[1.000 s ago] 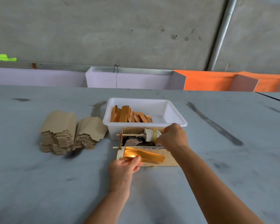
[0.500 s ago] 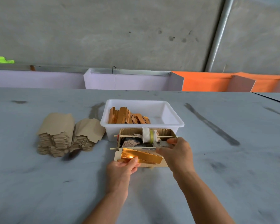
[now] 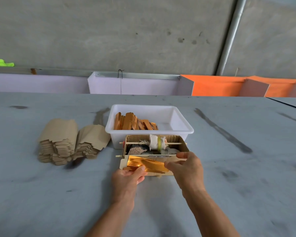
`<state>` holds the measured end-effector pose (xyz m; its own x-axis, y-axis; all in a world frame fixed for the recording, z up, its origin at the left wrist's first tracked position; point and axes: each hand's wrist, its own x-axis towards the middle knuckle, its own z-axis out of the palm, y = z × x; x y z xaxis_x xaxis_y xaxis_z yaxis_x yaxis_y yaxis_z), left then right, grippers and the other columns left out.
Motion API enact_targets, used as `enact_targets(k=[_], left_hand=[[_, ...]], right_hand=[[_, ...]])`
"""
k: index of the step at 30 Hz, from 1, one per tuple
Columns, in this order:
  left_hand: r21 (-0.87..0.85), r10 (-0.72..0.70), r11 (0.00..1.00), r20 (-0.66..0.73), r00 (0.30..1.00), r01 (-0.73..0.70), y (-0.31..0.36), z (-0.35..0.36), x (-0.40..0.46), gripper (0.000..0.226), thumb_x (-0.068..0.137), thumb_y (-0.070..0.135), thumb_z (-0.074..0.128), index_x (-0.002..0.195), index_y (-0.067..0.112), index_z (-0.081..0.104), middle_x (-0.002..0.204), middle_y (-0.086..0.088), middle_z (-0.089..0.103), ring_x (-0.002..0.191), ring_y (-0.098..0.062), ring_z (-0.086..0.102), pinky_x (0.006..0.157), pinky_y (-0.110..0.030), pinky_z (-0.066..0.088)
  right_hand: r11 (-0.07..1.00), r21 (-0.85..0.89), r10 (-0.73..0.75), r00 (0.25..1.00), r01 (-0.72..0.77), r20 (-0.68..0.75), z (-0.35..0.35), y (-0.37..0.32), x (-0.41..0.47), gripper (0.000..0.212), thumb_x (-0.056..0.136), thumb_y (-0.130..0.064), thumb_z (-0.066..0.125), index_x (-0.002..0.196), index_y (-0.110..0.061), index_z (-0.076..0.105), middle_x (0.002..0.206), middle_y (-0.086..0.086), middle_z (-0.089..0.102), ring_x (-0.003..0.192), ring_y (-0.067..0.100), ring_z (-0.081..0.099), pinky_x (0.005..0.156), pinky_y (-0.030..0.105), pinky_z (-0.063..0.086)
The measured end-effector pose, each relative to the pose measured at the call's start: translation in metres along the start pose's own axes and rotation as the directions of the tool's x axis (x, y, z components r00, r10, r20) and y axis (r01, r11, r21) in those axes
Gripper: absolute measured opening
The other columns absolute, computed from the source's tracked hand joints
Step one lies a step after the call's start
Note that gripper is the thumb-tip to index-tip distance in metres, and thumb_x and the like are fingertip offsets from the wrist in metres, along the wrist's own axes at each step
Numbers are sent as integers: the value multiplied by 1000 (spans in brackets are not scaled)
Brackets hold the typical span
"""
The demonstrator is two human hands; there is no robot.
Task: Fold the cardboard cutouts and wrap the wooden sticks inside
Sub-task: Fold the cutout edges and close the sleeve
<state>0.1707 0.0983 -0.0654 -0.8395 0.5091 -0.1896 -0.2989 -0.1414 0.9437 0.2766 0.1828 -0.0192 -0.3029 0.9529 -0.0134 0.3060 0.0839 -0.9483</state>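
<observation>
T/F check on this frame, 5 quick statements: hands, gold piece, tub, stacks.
1. The left hand pinches the gold cutout at its left end. True.
2. The white tub is empty. False: folded orange-gold pieces stand in its left half.
3. The brown cardboard stacks lie left of the tub. True.
4. The right hand is inside the tub. False: it is at the gold cutout's right end, in front of the small cardboard box.
5. A cloth-wrapped skewer lies across the small box. True.
</observation>
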Motion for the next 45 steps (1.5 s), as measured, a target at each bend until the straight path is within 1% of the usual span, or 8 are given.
enact_targets(k=[7,16,19,21,27,31,39,45], left_hand=[[-55,-46,997,10,999,46,6,2,-13,9,77,-2,72,76,-3,64,63,-13,71,59,-20,71,50,-17,54],[-68,-58,996,6,998,59,8,1,-22,5,78,-5,69,76,-4,65,65,-18,70,58,-23,70,54,-22,57],[-78,-55,995,7,998,55,8,1,-24,6,78,-6,68,75,-3,65,62,-16,70,56,-22,70,53,-21,57],[-89,-57,994,8,998,58,8,0,-25,7,79,-7,68,74,-3,65,61,-15,69,55,-22,70,52,-21,56],[-98,-47,994,16,999,49,9,1,-28,8,79,-6,67,74,-1,66,66,-16,70,60,-23,70,55,-23,57],[-138,-37,990,35,999,41,11,1,-30,8,80,-9,65,74,-3,66,66,-16,69,57,-21,68,54,-24,57],[-130,-31,991,32,999,35,7,1,-31,8,80,-8,66,74,-3,66,66,-14,69,62,-25,67,56,-25,58],[-120,-31,992,43,999,36,7,0,-31,4,80,-7,67,77,-4,66,72,-19,70,67,-28,68,61,-28,59]], right_hand=[[1000,15,27,999,-26,-31,6,8,1,33,75,-16,76,96,-21,50,76,-7,59,71,9,57,58,30,49],[998,32,49,997,-47,-66,7,15,4,29,75,-13,75,81,-26,50,76,-6,57,69,11,56,53,26,42],[997,24,69,997,-69,-35,5,16,0,28,74,-13,77,89,-20,54,82,-2,62,75,15,59,58,27,43],[997,37,61,998,-61,-3,3,16,-5,27,75,-13,77,85,-21,54,84,2,66,76,15,60,57,26,42],[984,170,19,981,-52,191,0,12,-29,21,74,-3,76,77,-14,59,64,5,67,46,5,51,39,14,36],[975,219,-20,961,-43,277,4,10,-40,16,74,1,75,75,-10,63,64,10,68,50,3,57,45,11,40],[979,203,-34,967,-19,254,9,8,-42,16,75,1,74,72,-14,67,64,5,70,57,8,63,51,13,45],[984,175,-30,963,-18,268,9,7,-40,18,76,0,74,71,-16,69,60,-1,69,51,-1,59,46,8,41]])
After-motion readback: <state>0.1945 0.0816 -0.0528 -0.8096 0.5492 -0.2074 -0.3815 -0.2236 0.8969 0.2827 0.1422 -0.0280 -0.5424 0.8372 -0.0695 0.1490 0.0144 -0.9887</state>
